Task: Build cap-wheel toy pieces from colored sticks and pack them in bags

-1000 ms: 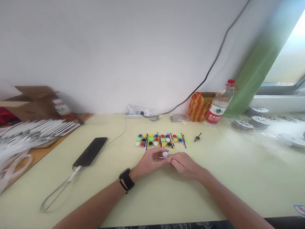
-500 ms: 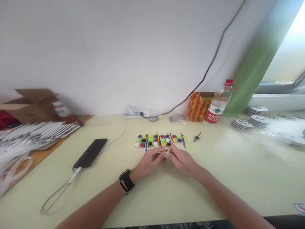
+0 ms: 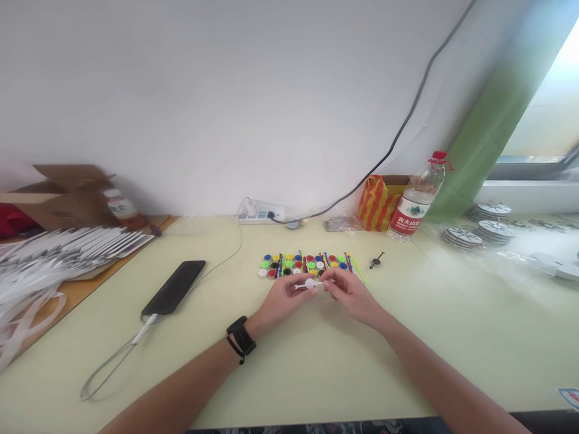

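Between my two hands is a small white plastic piece (image 3: 309,283), a round disc with a thin bar across it. My left hand (image 3: 286,298) pinches it around the disc from the left. The fingertips of my right hand (image 3: 351,295) are closed at its right end. Just beyond my hands lie several small round discs (image 3: 298,265) in many colours, set in rows, with thin coloured plastic sticks (image 3: 349,262) between them. A black piece of the same shape, disc and bar (image 3: 376,261), lies apart on the right.
A phone (image 3: 175,288) on a charging cable lies at left. Packed white sheets (image 3: 74,254) and a cardboard box (image 3: 72,197) stand farther left. At the back are a power strip (image 3: 263,213), a striped bag (image 3: 375,204) and a large water bottle (image 3: 416,205). Stacked discs (image 3: 462,237) sit right.
My hands have turned the white piece so that its disc and bar show. My right hand has shifted slightly right, its fingers now at the piece's end.
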`<control>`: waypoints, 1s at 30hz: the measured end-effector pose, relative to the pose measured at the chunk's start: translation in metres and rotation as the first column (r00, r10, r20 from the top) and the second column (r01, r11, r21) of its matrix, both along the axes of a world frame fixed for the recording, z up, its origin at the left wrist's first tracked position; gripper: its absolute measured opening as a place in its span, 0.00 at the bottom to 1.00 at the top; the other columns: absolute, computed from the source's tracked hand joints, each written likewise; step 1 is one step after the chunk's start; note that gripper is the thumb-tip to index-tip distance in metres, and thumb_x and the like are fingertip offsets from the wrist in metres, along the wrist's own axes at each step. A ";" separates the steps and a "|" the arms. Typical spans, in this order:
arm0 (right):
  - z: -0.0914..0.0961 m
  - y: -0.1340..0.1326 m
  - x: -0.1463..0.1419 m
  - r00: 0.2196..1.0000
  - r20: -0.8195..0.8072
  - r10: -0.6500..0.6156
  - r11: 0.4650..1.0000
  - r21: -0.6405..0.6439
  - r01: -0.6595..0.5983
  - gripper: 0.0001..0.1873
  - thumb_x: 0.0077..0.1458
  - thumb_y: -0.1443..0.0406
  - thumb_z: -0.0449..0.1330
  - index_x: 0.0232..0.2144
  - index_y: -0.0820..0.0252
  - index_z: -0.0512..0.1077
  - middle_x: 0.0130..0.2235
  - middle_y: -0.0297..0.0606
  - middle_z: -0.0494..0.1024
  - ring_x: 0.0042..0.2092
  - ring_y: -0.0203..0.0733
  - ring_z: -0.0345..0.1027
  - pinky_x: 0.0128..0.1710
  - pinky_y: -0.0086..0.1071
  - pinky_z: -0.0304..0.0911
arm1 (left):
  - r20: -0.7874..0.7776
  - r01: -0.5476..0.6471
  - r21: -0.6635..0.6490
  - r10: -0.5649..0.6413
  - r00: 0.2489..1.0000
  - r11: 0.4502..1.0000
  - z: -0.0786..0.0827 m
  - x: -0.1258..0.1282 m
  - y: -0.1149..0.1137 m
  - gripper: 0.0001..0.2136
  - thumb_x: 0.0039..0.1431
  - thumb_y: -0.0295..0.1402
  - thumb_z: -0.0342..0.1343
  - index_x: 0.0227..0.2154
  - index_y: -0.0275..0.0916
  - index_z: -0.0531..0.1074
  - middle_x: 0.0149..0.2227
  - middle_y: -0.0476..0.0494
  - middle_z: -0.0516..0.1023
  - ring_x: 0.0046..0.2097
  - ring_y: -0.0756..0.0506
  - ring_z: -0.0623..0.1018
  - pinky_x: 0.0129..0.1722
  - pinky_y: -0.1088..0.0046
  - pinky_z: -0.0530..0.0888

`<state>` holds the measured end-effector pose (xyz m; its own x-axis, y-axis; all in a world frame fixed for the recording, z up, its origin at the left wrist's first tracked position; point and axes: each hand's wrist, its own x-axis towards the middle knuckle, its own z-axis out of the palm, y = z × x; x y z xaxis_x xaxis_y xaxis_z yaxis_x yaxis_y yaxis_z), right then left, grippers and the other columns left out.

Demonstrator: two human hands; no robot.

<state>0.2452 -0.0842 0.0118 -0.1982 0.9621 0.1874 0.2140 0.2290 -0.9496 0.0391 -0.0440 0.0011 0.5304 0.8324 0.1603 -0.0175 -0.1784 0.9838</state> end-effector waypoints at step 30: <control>-0.011 0.005 -0.001 0.975 0.211 -0.071 0.986 0.164 0.037 0.12 0.65 0.56 0.54 0.42 0.56 0.73 0.38 0.38 0.79 0.37 0.43 0.71 0.34 0.35 0.65 | -0.127 0.017 0.266 0.018 0.992 0.964 0.000 -0.006 0.008 0.14 0.63 0.39 0.61 0.48 0.41 0.80 0.47 0.39 0.83 0.49 0.40 0.81 0.52 0.62 0.79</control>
